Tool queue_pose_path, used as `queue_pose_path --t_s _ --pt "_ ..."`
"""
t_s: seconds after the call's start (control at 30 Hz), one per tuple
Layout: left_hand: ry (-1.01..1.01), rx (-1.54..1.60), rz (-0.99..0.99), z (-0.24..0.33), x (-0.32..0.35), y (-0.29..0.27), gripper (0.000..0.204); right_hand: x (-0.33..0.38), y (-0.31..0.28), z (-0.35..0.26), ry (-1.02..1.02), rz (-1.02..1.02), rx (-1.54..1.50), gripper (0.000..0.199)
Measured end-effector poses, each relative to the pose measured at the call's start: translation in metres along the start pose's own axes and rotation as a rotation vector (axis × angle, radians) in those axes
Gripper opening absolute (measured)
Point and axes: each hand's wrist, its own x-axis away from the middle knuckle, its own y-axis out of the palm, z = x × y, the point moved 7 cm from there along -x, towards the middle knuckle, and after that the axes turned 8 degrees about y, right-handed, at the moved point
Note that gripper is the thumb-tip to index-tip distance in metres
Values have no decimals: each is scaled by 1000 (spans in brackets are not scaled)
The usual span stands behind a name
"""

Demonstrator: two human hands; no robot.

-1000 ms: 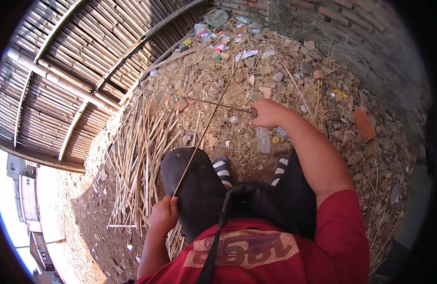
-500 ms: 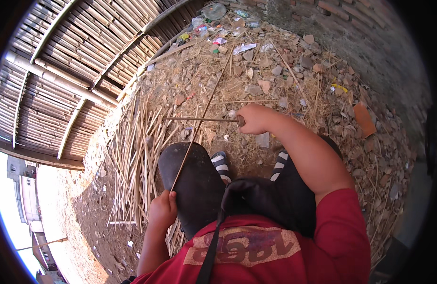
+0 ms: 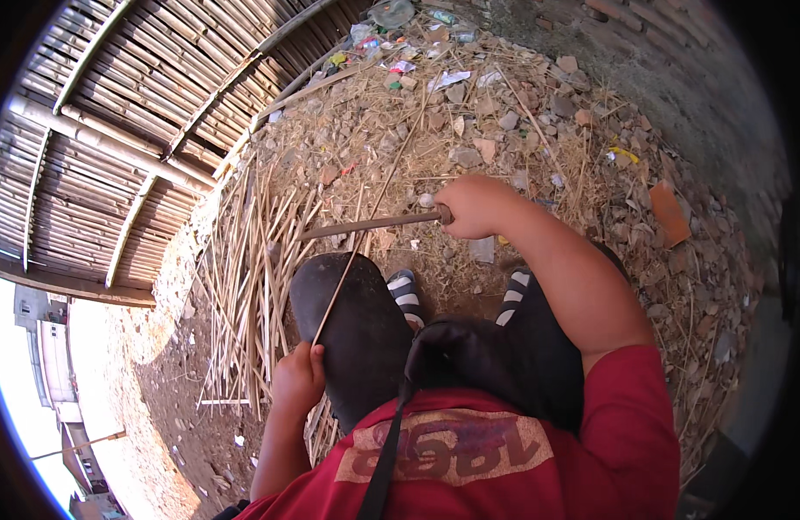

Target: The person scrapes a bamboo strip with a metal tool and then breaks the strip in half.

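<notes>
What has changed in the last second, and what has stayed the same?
The right hand has come back toward the person's body, bringing its long blade with it; the blade now lies closer to the knee, crossing over the thin bamboo strip. The left hand keeps its grip on the strip's near end. The pile of split bamboo on the ground has not moved.

The blade's (image 3: 365,225) handle is hidden inside the right hand (image 3: 473,206) (fisted).
</notes>
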Motion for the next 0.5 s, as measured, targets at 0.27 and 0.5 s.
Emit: queue_pose_path --t_s 0.27,0.5 --pt "15 -44 13 6 -2 -4 34 -9 -20 38 143 93 -15 18" --pt "34 -51 -29 4 -4 -4 32 -8 7 -9 -68 43 68 25"
